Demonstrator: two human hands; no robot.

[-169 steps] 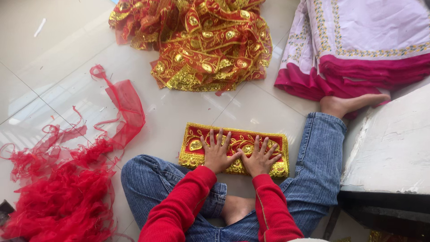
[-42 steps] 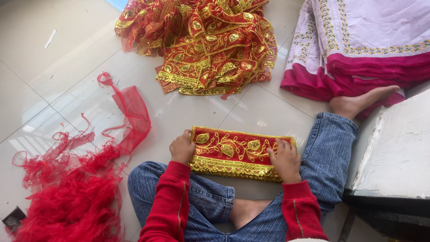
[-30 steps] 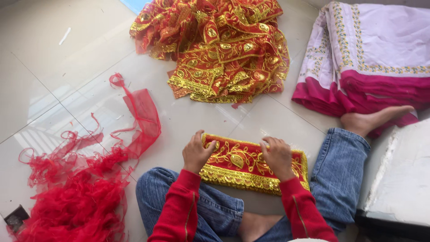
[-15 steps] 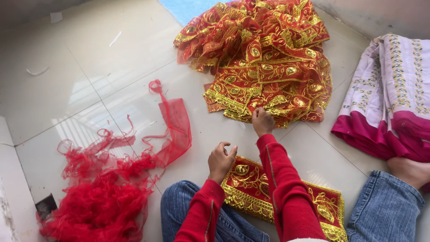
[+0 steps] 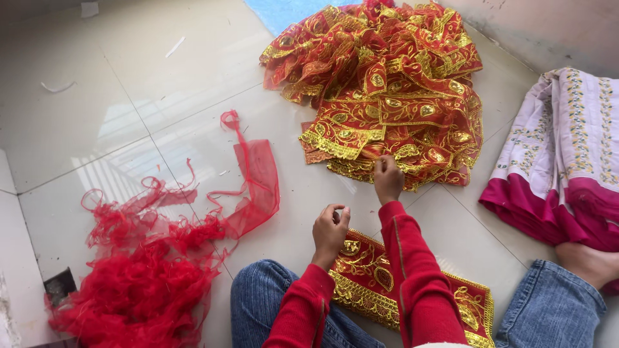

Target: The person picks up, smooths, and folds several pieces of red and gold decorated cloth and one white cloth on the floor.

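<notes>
A heap of red fabric with gold embroidery [image 5: 387, 84] lies on the tiled floor ahead of me. My right hand [image 5: 388, 179] is stretched forward, its fingers closed on the heap's near gold-trimmed edge. A folded red and gold embroidered piece [image 5: 364, 283] lies on the floor between my knees, partly hidden by my right sleeve. My left hand [image 5: 330, 229] hovers at that piece's far left corner, fingers curled in with nothing visible in them.
A tangle of red net fabric [image 5: 135, 277] spreads over the floor at the left. A white and pink folded cloth [image 5: 561, 161] lies at the right, beside my bare foot [image 5: 590, 264]. A small dark object [image 5: 59, 285] sits by the net.
Both hands left the folded piece. My right hand reached forward to the embroidered heap and closed on its edge. My left hand lifted to the folded piece's corner. The view swung left and forward.
</notes>
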